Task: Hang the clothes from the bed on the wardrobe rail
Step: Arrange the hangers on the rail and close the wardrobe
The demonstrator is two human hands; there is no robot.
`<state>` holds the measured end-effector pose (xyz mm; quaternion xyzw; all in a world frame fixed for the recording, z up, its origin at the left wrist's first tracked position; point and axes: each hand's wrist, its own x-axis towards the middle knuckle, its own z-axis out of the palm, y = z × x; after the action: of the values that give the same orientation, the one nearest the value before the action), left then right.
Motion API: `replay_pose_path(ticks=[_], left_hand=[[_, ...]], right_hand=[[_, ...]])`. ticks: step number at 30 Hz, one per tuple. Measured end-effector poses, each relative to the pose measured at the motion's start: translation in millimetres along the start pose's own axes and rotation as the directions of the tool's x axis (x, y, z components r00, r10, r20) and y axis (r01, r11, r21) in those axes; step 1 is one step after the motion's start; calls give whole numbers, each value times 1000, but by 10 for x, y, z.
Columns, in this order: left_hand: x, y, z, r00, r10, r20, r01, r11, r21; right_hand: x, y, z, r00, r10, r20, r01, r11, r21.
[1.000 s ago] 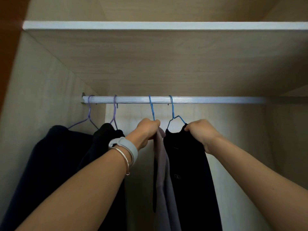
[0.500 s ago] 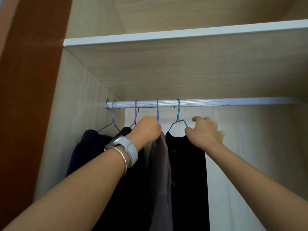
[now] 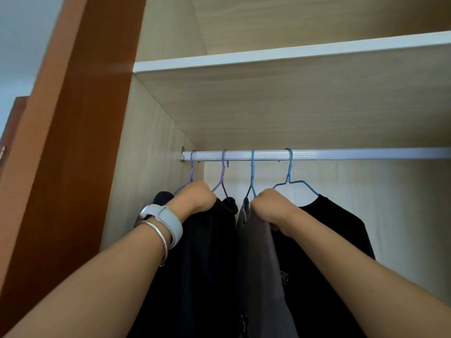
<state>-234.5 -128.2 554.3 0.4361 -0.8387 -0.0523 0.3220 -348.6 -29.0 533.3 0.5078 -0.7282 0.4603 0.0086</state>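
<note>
Rail and garments: where the wardrobe rail (image 3: 341, 154) runs level from side to side, four hangers are hooked over it near its left end, and every garment in view hangs straight down below it.
Grey garment (image 3: 258, 252): it is hung on the third hanger (image 3: 252, 175) along the rail, its length dropping at right angles to the rail.
Right hand (image 3: 271, 208): it is closed in a fist on the grey garment's top, just below the rail; this hand is the nearer one to it.
Left hand (image 3: 195, 200): it is closed on the dark garment (image 3: 207, 252) further toward the rail's left end.
Black T-shirt (image 3: 329, 240): it is hung on the fourth hanger, rightward along the rail, ungripped.
Judged next move: a slide along the rail, so the spacing between hooks matters most.
Hidden: the fingertips are buried in cloth; the hems are cut off; the bed is not shown.
</note>
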Motion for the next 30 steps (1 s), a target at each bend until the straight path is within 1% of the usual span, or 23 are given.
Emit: replay_pose_path(ticks=[2, 6, 8, 11, 13, 15, 16, 17, 18, 19, 20, 21, 22, 23, 24, 25, 26, 28, 30], left_hand=[[20, -17, 0, 1000, -20, 6, 20, 999, -30], [33, -58, -25, 999, -21, -26, 21, 1000, 7], [35, -85, -38, 999, -28, -35, 28, 999, 18], [9, -78, -43, 999, 2, -50, -2, 1000, 13], [5, -66, -35, 999, 32, -25, -30, 997, 71], [35, -67, -13, 999, 36, -30, -33, 995, 92], [41, -59, -4, 999, 35, -39, -32, 997, 72], [30, -51, -5, 997, 56, -51, -53, 996, 65], [14, -34, -5, 993, 87, -77, -84, 995, 47], [7, -4, -6, 990, 107, -94, -106, 994, 21], [-10, 31, -8, 988, 124, -92, -125, 992, -3], [-30, 69, -6, 986, 140, -89, -141, 990, -9], [-51, 99, -4, 986, 146, -85, -146, 989, 4], [-52, 118, 8, 987, 142, -78, -142, 990, 17], [-43, 122, 25, 988, 137, -76, -135, 990, 28], [-28, 112, 38, 988, 138, -73, -134, 990, 51], [-16, 96, 51, 988, 137, -71, -131, 988, 83], [20, 48, 78, 990, 128, -60, -119, 984, 132], [10, 37, 74, 992, 120, -45, -112, 983, 146]], right_hand=[[57, -13, 104, 1000, -4, -25, 6, 998, 59], [207, -103, 352, 998, -16, -57, 23, 991, 129], [272, -176, 473, 998, -16, -59, 24, 991, 129], [307, -267, 592, 1000, -14, -15, 16, 987, 160], [289, -295, 596, 1000, -4, 11, 2, 985, 174], [241, -281, 519, 999, -32, 35, 26, 989, 144], [205, -261, 448, 997, -58, 45, 53, 993, 104], [177, -215, 353, 996, -86, 25, 86, 996, -5], [149, -144, 229, 994, -105, -27, 97, 975, -198], [111, -53, 74, 988, -122, -93, 72, 905, -420], [73, 54, -96, 977, -139, -160, 14, 795, -607], [53, 177, -266, 965, -135, -223, -75, 675, -734], [40, 305, -424, 955, -101, -279, -172, 579, -797], [11, 417, -556, 943, -42, -331, -260, 529, -808], [-9, 502, -644, 929, 24, -369, -325, 530, -783], [-41, 553, -697, 921, 70, -383, -354, 562, -747], [-63, 583, -710, 923, 83, -375, -348, 595, -725], [-93, 582, -695, 939, 46, -340, -285, 658, -698], [-81, 528, -649, 957, 21, -289, -204, 760, -617]])
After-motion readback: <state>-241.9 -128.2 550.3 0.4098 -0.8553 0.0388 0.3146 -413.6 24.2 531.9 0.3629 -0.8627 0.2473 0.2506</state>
